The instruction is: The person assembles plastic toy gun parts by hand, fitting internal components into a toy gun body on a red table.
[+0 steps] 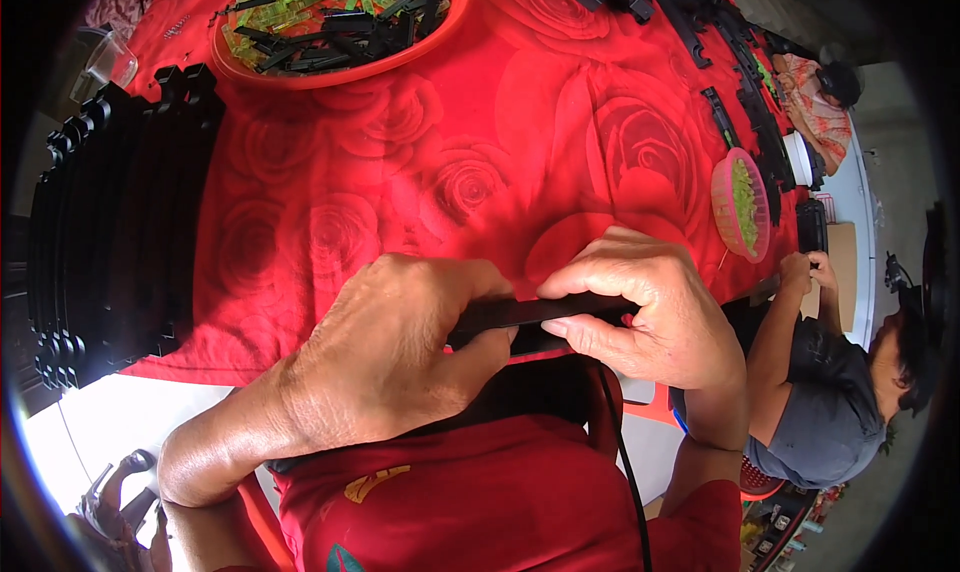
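Observation:
Both my hands grip one black plastic part, long and narrow, held level over the near edge of the table. My left hand is closed round its left end, thumb below and fingers above. On its right end, my right hand pinches it between thumb and fingers. The thumbs come close to each other near the middle. My palms and fingers cover both ends, so the part's full shape is hidden.
A red rose-patterned cloth covers the table. Far left stands an orange basin of black and yellow-green pieces. Long black parts are stacked at left. A pink basket of green pieces sits right, near a co-worker.

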Demonstrator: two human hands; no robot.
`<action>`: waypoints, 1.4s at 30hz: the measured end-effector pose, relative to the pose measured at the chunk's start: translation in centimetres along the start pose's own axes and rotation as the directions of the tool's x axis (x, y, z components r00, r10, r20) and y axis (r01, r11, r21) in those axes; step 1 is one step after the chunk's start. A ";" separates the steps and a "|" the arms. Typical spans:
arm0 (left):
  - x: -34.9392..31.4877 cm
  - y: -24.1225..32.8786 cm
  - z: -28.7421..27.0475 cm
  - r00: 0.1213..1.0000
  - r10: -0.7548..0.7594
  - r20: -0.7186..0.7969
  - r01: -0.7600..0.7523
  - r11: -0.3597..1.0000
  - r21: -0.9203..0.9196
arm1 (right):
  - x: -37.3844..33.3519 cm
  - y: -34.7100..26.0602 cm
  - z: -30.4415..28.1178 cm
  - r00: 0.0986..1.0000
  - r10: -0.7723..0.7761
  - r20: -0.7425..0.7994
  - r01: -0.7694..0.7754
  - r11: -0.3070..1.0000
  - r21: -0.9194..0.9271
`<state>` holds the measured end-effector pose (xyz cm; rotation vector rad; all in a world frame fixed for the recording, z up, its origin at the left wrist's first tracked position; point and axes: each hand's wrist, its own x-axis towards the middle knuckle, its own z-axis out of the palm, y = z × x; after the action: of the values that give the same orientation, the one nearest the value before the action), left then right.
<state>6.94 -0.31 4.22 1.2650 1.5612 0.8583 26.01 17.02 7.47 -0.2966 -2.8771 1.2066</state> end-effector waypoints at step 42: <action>-0.8 -1.0 -0.5 0.984 0.098 -0.148 -0.101 0.995 -0.016 | -1.1 -2.4 4.5 0.798 0.362 -0.482 -0.191 0.911 0.367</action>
<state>6.18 -1.26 3.64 1.2967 1.6088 1.0516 26.27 11.97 6.07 -0.9183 -2.1742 1.3092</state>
